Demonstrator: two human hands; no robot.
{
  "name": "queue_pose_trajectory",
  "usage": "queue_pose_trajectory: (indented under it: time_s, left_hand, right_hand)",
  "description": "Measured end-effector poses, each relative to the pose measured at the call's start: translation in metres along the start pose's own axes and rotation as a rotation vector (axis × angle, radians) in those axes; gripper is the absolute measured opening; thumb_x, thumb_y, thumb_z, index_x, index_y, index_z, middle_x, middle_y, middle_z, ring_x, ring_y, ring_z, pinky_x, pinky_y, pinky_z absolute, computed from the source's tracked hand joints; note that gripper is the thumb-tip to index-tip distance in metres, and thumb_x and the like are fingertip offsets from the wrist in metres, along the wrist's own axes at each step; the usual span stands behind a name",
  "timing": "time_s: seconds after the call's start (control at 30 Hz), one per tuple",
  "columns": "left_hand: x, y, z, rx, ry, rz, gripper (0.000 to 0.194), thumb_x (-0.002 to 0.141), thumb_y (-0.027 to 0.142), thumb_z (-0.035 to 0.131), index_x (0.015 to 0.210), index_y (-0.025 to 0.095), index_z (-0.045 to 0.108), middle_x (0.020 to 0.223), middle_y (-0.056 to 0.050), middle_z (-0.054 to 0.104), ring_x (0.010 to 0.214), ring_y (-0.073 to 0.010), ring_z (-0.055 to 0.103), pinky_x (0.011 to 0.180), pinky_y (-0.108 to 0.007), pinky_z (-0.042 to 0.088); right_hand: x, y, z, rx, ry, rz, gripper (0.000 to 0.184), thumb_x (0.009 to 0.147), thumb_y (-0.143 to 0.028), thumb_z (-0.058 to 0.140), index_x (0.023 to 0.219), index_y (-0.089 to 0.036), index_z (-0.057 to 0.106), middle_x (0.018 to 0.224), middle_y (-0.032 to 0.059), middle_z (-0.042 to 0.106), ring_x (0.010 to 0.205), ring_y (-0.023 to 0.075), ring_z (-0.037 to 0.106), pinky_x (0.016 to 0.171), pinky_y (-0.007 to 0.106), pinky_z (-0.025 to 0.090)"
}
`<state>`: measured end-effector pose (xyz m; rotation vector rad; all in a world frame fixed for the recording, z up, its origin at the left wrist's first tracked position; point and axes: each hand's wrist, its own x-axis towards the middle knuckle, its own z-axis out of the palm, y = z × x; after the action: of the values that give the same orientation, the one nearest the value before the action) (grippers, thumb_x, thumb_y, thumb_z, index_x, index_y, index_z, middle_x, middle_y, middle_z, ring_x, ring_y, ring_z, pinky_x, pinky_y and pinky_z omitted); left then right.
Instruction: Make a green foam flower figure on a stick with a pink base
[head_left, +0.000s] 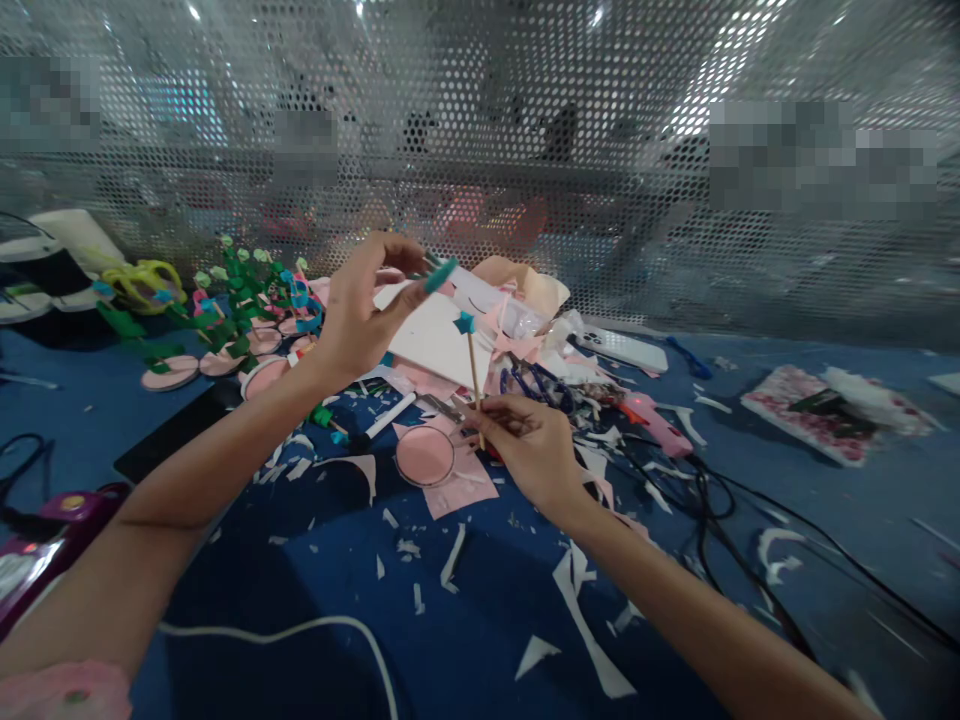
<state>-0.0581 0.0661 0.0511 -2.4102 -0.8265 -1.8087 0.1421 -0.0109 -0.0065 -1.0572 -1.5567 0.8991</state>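
My right hand [531, 450] pinches a thin wooden stick [473, 375] upright near its lower end. A small blue folded-paper star or flower [464, 323] sits at the stick's top. Raised to the upper left of it, my left hand [369, 308] has thumb and index finger closed around what looks like a narrow teal strip [441, 275]; it is apart from the stick. Below the right hand's fingertips, a round pink disc [425, 456] with a pale edge rests on pink paper [469, 490]. Scissors [441, 406] lie partly hidden by the right fingers.
Several paper flowers [240, 275] on round pink bases stand at left, near yellow-handled scissors [146, 287]. A pink glue gun [658, 425] with black cables and a white phone [626, 349] lie to the right. Paper scraps [592, 640] litter the blue surface before a perforated metal panel [480, 150].
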Motion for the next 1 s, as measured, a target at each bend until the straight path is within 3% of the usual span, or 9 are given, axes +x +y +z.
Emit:
queue_pose_trajectory:
  time_s: [0.13,0.27,0.4,0.6,1.0]
  left_hand:
    - [0.000,-0.008,0.005,-0.095,-0.164,0.036,0.064,0.067,0.054,0.066,0.119,0.021,0.047,0.118,-0.013,0.055,0.105,-0.0216,0.056,0.084,-0.036,0.050]
    - [0.001,-0.011,0.004,-0.135,-0.249,0.067,0.072,0.062,0.058,0.067,0.122,0.022,0.047,0.120,-0.013,0.055,0.112,-0.0239,0.053,0.092,-0.039,0.046]
    - [0.004,-0.012,-0.001,-0.132,-0.247,0.106,0.074,0.057,0.060,0.069,0.119,0.023,0.052,0.117,-0.012,0.057,0.110,-0.0244,0.054,0.093,-0.039,0.045]
    - [0.008,-0.007,-0.005,-0.119,-0.271,0.157,0.069,0.061,0.061,0.066,0.117,0.023,0.054,0.113,-0.012,0.059,0.106,-0.0232,0.056,0.092,-0.037,0.045]
    - [0.013,0.003,-0.010,-0.081,-0.321,0.193,0.057,0.065,0.062,0.062,0.106,0.022,0.062,0.109,-0.010,0.062,0.102,-0.0222,0.058,0.091,-0.037,0.046]
  right_hand:
    - [0.000,0.001,-0.001,-0.125,0.042,-0.081,0.018,0.072,-0.035,0.066,0.068,-0.017,0.067,0.062,0.0034,0.068,0.051,0.0141,0.062,0.046,0.022,0.048]
    - [-0.002,-0.001,-0.001,-0.169,0.047,-0.136,0.017,0.074,-0.033,0.065,0.069,-0.017,0.068,0.065,0.0037,0.069,0.053,0.0140,0.062,0.048,0.023,0.048]
    - [-0.004,-0.003,0.000,-0.226,0.064,-0.254,0.012,0.075,-0.026,0.065,0.068,-0.017,0.068,0.064,0.0027,0.069,0.053,0.0137,0.063,0.049,0.022,0.049]
    - [-0.005,-0.001,0.000,-0.309,0.083,-0.401,0.007,0.075,-0.019,0.064,0.068,-0.018,0.066,0.066,0.0023,0.069,0.056,0.0135,0.064,0.051,0.021,0.050]
    - [-0.004,0.003,-0.001,-0.388,0.071,-0.526,0.007,0.077,-0.016,0.063,0.069,-0.017,0.064,0.065,0.0019,0.067,0.057,0.0119,0.063,0.052,0.020,0.050]
